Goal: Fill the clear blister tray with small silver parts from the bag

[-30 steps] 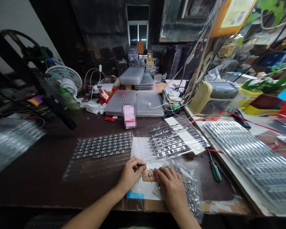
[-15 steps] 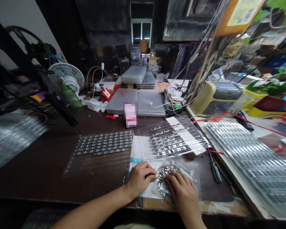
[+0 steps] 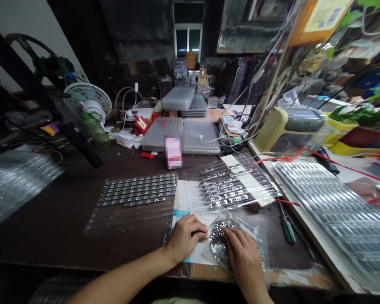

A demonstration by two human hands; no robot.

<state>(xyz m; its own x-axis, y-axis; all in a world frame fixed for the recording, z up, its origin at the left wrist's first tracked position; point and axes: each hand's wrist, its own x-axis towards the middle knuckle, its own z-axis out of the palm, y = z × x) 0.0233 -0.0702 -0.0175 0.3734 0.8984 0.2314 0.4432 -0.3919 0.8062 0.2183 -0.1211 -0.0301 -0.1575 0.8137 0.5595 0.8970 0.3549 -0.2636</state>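
1. The left hand (image 3: 187,239) rests with its fingers curled together against a clear plastic bag (image 3: 245,231) of small metal parts (image 3: 218,238).
2. The right hand (image 3: 244,258) lies on that bag, fingers slightly spread.
3. The bag sits on white paper (image 3: 196,256) at the worktop's (image 3: 129,245) near edge.

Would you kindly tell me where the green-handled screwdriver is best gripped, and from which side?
Grip the green handle from above, coming from the right: it lies flat on the bench, its shaft pointing away, and the bag of metal parts and right hand sit on its left.

My bare left hand (image 3: 188,238) lies curled, knuckles up, just beside my bare right hand (image 3: 243,255), which angles forward with its fingers slightly spread.
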